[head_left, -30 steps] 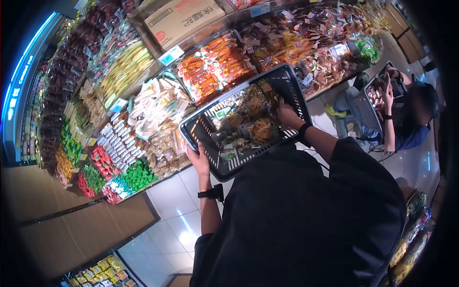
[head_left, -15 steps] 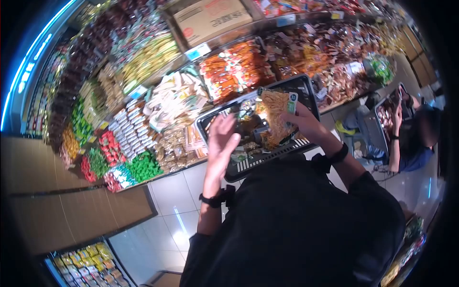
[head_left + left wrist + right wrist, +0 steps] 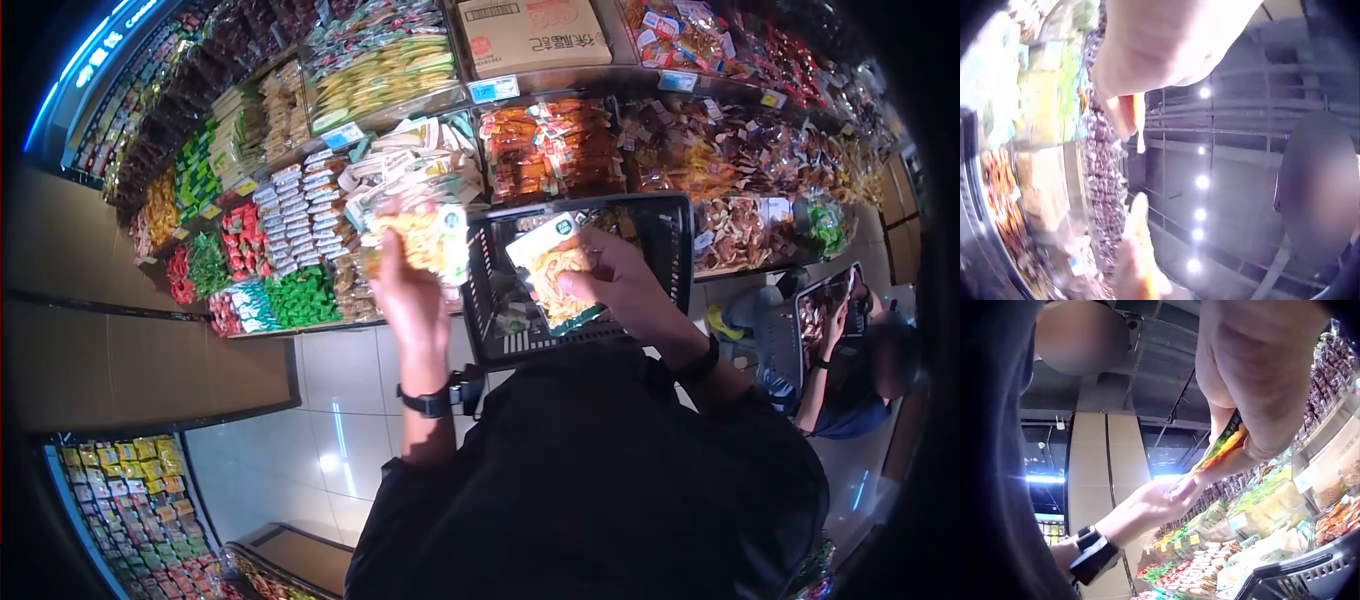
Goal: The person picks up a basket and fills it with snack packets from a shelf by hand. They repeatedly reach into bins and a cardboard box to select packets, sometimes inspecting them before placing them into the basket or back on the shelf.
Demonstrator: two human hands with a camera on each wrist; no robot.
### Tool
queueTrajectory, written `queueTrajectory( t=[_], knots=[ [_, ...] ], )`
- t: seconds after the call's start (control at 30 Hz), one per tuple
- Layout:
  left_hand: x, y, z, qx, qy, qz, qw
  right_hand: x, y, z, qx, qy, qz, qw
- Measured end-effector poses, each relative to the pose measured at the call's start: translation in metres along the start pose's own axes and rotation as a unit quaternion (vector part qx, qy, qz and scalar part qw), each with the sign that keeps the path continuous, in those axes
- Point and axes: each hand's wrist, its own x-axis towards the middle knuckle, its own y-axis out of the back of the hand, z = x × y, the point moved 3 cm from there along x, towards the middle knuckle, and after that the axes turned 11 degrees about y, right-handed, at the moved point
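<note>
My left hand (image 3: 410, 305) holds a blurred clear packet (image 3: 430, 243) of orange-yellow food by its side, thumb across the front. The other packet (image 3: 548, 272), with orange strands and a white top label, is pinched in my right hand (image 3: 630, 288). Both packets are raised over the black shopping basket (image 3: 672, 240), the left one overlapping its left edge in the head view. More packs lie inside the basket, partly hidden by my right hand. In the right wrist view, the right-hand packet (image 3: 1225, 445) appears edge-on between thumb and fingers.
Bins of wrapped snacks curve round the front, with green packets (image 3: 300, 297), orange packets (image 3: 550, 150) and a cardboard box (image 3: 535, 38). At the right another person (image 3: 850, 390) holds a basket. Pale floor tiles (image 3: 345, 380) lie below, and a low shelf (image 3: 135, 510) stands at lower left.
My right hand first reached into the basket, then lifted a packet out. The left hand let go of the basket's edge and now holds a packet too. The view has turned towards the right.
</note>
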Motion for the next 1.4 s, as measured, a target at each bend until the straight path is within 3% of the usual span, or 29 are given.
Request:
queueTrajectory(
  t=[0.03,0.13,0.17,0.2,0.27,0.33,0.4,0.47,0.53,0.6,0.8,0.87,0.9,0.93,1.0,1.03,1.13,1.2,1.4],
  knots=[
    [0.004,0.012,0.006,0.023,-0.032,0.005,0.999,0.001,0.002,-0.001,0.045,0.010,0.005,0.999],
    [-0.008,0.017,0.006,0.093,0.001,-0.016,0.995,0.007,-0.010,-0.040,0.084,-0.002,-0.023,0.996],
    [-0.014,0.010,0.000,0.103,0.028,-0.003,0.994,0.009,-0.014,-0.047,0.025,0.017,-0.027,0.999],
    [-0.018,0.010,-0.003,0.145,0.064,-0.060,0.986,0.012,-0.016,-0.043,0.023,0.015,-0.036,0.999],
    [-0.029,0.005,-0.011,0.222,0.021,-0.058,0.973,0.021,-0.019,-0.032,0.002,0.029,-0.014,0.999],
    [-0.036,0.002,-0.011,0.233,-0.021,-0.056,0.971,0.026,-0.031,-0.042,-0.011,0.026,-0.036,0.999],
    [-0.042,0.001,-0.008,0.172,0.012,-0.044,0.984,0.032,-0.038,-0.044,-0.024,0.025,-0.054,0.998],
    [-0.045,0.005,-0.004,0.116,0.032,-0.096,0.988,0.035,-0.040,-0.036,-0.100,0.074,-0.075,0.989],
    [-0.050,0.008,-0.002,0.136,0.022,-0.083,0.987,0.037,-0.047,-0.032,-0.100,0.077,-0.087,0.988],
    [-0.055,0.003,0.005,0.250,-0.045,-0.060,0.965,0.039,-0.056,-0.032,-0.096,0.085,-0.094,0.987],
    [-0.056,0.012,0.004,0.166,0.005,-0.043,0.985,0.045,-0.062,-0.053,-0.012,-0.028,-0.114,0.993],
    [-0.054,0.015,0.003,0.217,-0.063,0.010,0.974,0.054,-0.056,-0.046,-0.128,0.158,-0.077,0.976],
    [-0.052,0.020,0.004,0.311,-0.089,0.056,0.945,0.056,-0.056,-0.051,-0.228,0.301,-0.080,0.922],
    [-0.052,0.017,0.002,0.311,-0.089,0.047,0.945,0.053,-0.054,-0.055,-0.232,0.303,-0.072,0.921],
    [-0.053,0.009,0.007,0.337,-0.123,0.092,0.929,0.043,-0.063,-0.071,-0.453,0.364,-0.179,0.794],
    [-0.054,0.005,0.007,0.341,-0.080,0.100,0.931,0.042,-0.063,-0.067,-0.455,0.344,-0.187,0.800],
    [-0.045,0.004,-0.002,0.397,-0.136,0.090,0.903,0.046,-0.060,-0.050,-0.421,0.362,-0.202,0.807],
    [-0.043,0.000,-0.004,0.393,-0.138,0.081,0.906,0.047,-0.055,-0.044,-0.395,0.278,-0.231,0.844],
    [-0.027,-0.002,-0.010,0.378,-0.104,0.067,0.918,0.066,-0.041,-0.033,-0.308,0.212,-0.208,0.904]
  ],
)
